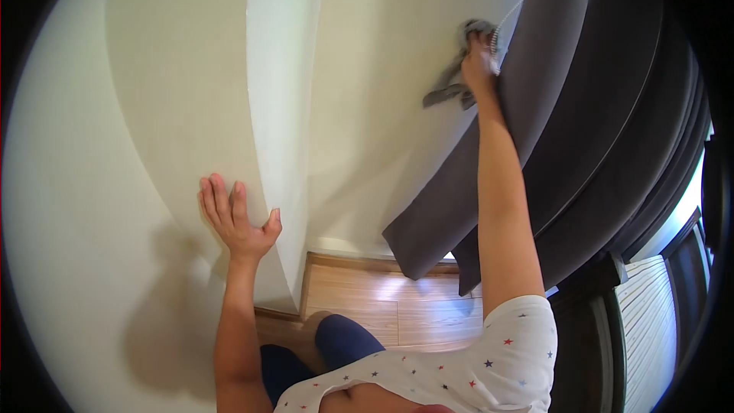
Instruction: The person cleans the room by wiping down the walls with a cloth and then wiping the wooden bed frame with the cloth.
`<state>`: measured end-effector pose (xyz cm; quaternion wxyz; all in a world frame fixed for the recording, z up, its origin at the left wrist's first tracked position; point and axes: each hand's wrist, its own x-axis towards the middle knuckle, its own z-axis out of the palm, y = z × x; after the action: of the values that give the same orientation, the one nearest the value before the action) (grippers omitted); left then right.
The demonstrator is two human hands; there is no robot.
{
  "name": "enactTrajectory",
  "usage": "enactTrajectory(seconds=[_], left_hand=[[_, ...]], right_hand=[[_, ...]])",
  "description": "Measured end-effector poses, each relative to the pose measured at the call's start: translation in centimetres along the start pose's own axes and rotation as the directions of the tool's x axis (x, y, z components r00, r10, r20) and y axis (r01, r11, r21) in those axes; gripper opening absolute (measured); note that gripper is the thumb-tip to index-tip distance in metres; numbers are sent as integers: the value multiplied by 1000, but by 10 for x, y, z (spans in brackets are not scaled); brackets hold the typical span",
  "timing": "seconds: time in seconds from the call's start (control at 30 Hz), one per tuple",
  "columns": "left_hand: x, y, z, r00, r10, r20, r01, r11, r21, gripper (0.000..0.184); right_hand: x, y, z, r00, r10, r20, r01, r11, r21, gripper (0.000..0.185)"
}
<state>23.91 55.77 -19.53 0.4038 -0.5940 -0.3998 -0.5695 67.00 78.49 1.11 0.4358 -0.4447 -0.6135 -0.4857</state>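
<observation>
Bright — soft shadows on the wall (pixel 164 306), glare on the floor (pixel 405 288), the cloth (pixel 441 96) blurred — edges bowed and black.

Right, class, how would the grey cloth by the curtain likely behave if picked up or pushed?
The grey cloth is probably floppy: it bunches at the right hand, its loose ends trailing. It looks small beside the curtain, so likely light. Pushed along the wall, those folds would probably crumple further.
</observation>
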Motion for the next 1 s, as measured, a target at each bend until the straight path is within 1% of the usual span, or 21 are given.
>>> enactTrajectory(seconds=[0.03, 0.13, 0.2, 0.27, 0.37, 0.4, 0.47, 0.5, 0.53, 0.57, 0.6, 0.7, 0.73, 0.8, 0.87, 0.97, 1.0], left_hand=[[0, 0, 0, 1000, 3, 8, -3, 1000, -4, 69], [-1, 1, -2, 1000, -5, 2, 5, 1000, 3, 68], [-1, 0, 0, 1000, -18, -22, 18, 1000, -2, 67], [0, -2, -1, 999, -23, -31, 22, 1000, -4, 66], [0, -2, -1, 1000, -23, -14, 23, 1000, -9, 66], [0, -2, -2, 1000, -24, -10, 24, 1000, -10, 66], [1, -4, -2, 1000, -21, 3, 21, 1000, -11, 66], [1, -3, -2, 1000, -19, 12, 19, 1000, -12, 67], [2, -1, -2, 1000, -15, 23, 15, 1000, -13, 68], [1, 0, -3, 1000, -19, 21, 20, 1000, -16, 68], [0, 1, -4, 1000, -24, 17, 24, 1000, -18, 68], [0, -2, -2, 1000, -23, 4, 23, 1000, -9, 68], [-2, -1, -3, 1000, -23, 2, 23, 1000, -6, 68], [-3, 0, -2, 1000, -26, 3, 26, 1000, -5, 68], [-1, -1, -3, 1000, -24, 2, 24, 1000, -3, 68], [0, 0, -3, 1000, -13, 6, 13, 1000, 0, 68], [0, 0, -2, 1000, -8, 4, 8, 1000, 0, 68]], right_hand=[[17, -2, -15, 1000, 14, -25, -16, 997, -69, 40], [9, -33, -10, 998, 59, 21, -57, 994, -89, 39], [-21, -77, 0, 962, -84, 261, 121, 985, -126, 40], [-50, -120, -4, 915, -208, 346, 238, 970, -44, 39], [-72, -127, -5, 871, -233, 434, 166, 968, 185, 41], [-59, -111, -6, 789, -306, 532, 256, 952, 168, 43], [-34, -84, -8, 835, -305, 458, 350, 937, -14, 43], [-16, -67, -9, 911, -153, 383, 199, 976, -83, 43], [2, -48, -8, 955, 6, 296, 36, 990, -137, 44], [16, -26, -7, 986, 15, 166, 6, 992, -124, 41], [29, -16, -18, 993, 41, 112, -25, 990, -137, 41], [31, -31, -7, 992, 113, 63, -110, 993, -48, 40], [20, -43, 3, 982, 52, 183, -25, 989, -148, 39], [-18, -90, 15, 951, -163, 263, 217, 957, -192, 38], [-53, -132, 9, 828, -365, 426, 394, 919, 21, 37], [-53, -125, -4, 819, -387, 423, 345, 922, 175, 36], [-40, -113, -1, 826, -387, 410, 377, 920, 110, 39]])
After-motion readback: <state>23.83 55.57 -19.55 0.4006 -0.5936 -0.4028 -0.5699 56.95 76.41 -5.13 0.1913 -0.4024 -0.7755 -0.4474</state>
